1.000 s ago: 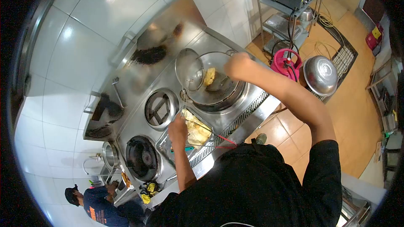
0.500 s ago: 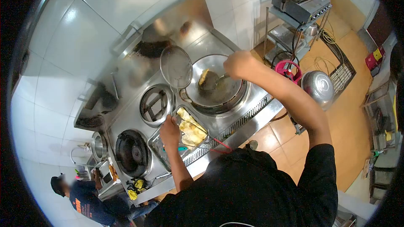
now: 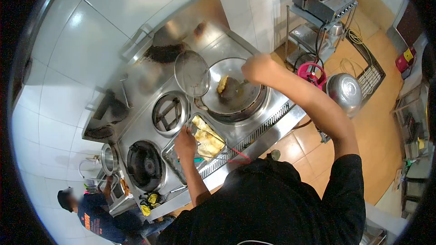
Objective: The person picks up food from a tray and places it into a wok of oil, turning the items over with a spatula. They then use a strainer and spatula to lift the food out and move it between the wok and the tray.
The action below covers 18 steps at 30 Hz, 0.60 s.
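My right hand (image 3: 259, 69) is closed around the handle of a ladle (image 3: 234, 87), whose bowl sits inside the large metal wok (image 3: 229, 69). A yellow piece of food (image 3: 222, 84) lies at the ladle's left edge. My left hand (image 3: 185, 144) grips the long handle of a round wire strainer (image 3: 192, 73), held up over the wok's left rim. Below the wok, a metal tray (image 3: 169, 155) carries several flat yellow pieces (image 3: 208, 141), with a teal-handled tool (image 3: 198, 159) partly hidden by my left forearm.
Two more burners (image 3: 169, 114), (image 3: 144, 165) line the steel stove to the left. Another person (image 3: 97, 215) stands at the lower left by a sink. A grill (image 3: 323, 0) on a rack, a pink basket (image 3: 311, 73) and an upturned metal bowl (image 3: 344, 94) are at the right.
The yellow piece in the wok has shifted slightly right and looks narrower. The strainer and my left hand have moved slightly right. The other person's arm has changed position.
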{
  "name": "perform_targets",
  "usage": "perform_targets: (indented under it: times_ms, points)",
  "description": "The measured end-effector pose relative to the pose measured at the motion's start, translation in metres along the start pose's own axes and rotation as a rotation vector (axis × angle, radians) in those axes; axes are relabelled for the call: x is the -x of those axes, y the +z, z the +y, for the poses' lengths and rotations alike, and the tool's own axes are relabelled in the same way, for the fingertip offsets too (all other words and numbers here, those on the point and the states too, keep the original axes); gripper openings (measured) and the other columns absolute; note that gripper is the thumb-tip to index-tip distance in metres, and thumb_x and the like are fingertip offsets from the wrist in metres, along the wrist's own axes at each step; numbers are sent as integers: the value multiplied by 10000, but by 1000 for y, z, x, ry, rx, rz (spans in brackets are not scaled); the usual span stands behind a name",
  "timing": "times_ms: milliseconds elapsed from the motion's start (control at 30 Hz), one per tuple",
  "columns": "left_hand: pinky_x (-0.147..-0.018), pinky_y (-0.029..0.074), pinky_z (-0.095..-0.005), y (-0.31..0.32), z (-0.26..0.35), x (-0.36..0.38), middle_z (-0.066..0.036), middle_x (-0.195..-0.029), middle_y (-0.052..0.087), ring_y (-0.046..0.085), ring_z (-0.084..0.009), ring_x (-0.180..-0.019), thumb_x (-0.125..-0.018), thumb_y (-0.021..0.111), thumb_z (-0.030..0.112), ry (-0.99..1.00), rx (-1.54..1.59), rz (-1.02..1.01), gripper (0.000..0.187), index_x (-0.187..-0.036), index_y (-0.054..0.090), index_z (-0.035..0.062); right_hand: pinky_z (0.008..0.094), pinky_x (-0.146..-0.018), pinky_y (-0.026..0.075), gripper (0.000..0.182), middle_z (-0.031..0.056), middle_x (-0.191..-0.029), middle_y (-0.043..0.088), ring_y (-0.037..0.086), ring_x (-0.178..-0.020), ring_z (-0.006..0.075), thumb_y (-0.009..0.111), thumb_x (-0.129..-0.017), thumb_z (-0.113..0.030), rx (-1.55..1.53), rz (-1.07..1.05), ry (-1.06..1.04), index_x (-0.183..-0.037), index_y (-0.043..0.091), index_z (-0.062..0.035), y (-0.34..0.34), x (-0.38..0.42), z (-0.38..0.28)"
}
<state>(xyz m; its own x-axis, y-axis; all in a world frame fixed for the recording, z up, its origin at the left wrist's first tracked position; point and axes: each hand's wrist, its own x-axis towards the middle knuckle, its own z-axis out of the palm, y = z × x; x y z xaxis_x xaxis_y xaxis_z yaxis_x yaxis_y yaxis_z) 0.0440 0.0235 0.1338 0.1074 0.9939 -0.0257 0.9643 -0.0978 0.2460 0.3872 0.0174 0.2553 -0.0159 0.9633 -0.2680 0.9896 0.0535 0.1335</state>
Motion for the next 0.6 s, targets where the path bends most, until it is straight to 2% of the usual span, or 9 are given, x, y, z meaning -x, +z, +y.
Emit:
perform_targets:
  times_ms: [200, 233, 267, 333, 400, 467, 500, 567, 600]
  points:
    - [-790, 472, -523, -5, 2, 4, -233, -999, 657, 613, -428, -943, -966, 438, 298, -5, -15, 25, 361, -1236, 574, 100, 403, -686, 545, 150, 159, -878, 699, 689, -851, 309, 622, -781, -156, -44, 215, -49, -837, 721, -57, -9, 13, 1]
    - [-732, 467, -540, 0, -2, 3, -240, -948, 653, 613, -442, -887, -955, 453, 258, 33, 16, 80, 278, -1117, 584, 74, 405, -680, 543, 148, 160, -859, 698, 689, -836, 315, 630, -775, -160, -56, 219, -44, -825, 717, -51, -10, 11, 1]
    - [-675, 462, -558, 2, -5, 2, -248, -897, 648, 613, -456, -831, -944, 469, 218, 70, 48, 138, 218, -999, 594, 48, 405, -680, 543, 148, 160, -859, 698, 689, -836, 315, 630, -775, -160, -53, 222, -48, -825, 717, -51, -12, 9, 1]
    - [-663, 459, -559, 3, -7, 3, -252, -881, 645, 611, -460, -820, -944, 469, 216, 76, 30, 157, 217, -999, 595, 48, 453, -748, 547, 235, 127, -1047, 697, 681, -961, 278, 579, -832, -203, -33, 73, -29, -995, 717, -105, -16, 5, 0]
    - [-652, 455, -561, 1, -6, 3, -256, -864, 642, 609, -465, -808, -944, 469, 215, 84, 9, 172, 217, -999, 596, 48, 450, -753, 546, 239, 122, -1045, 698, 681, -960, 275, 581, -826, -200, -14, 22, -23, -998, 719, -108, -22, 6, 4]
    - [-779, 476, -530, -4, -4, 3, -232, -1005, 657, 617, -430, -935, -966, 441, 303, -5, -39, -1, 367, -1254, 568, 114, 448, -758, 545, 244, 118, -1043, 700, 681, -959, 272, 582, -820, -198, 0, -34, -12, -1001, 721, -111, -22, 7, 7]
    - [-779, 476, -530, 0, -5, 3, -232, -1005, 657, 617, -430, -935, -966, 441, 303, -2, -41, -4, 367, -1254, 568, 114, 446, -760, 544, 252, 114, -1059, 697, 677, -971, 270, 588, -816, -201, -8, -19, 6, -1013, 721, -116, -19, 7, 10]
    - [-641, 443, -562, 10, -8, 3, -268, -823, 626, 600, -472, -788, -951, 469, 246, 87, 17, 146, 231, -1016, 575, 51, 443, -762, 542, 260, 110, -1076, 693, 674, -982, 268, 594, -812, -204, -16, -5, 30, -1024, 720, -120, -15, 10, 15]
    - [-641, 443, -562, 11, -6, 2, -268, -823, 626, 600, -472, -788, -951, 469, 246, 90, 18, 145, 231, -1016, 575, 51, 441, -757, 541, 263, 106, -1067, 697, 675, -977, 267, 597, -805, -202, -32, -20, 81, -1024, 722, -125, -13, 10, 18]
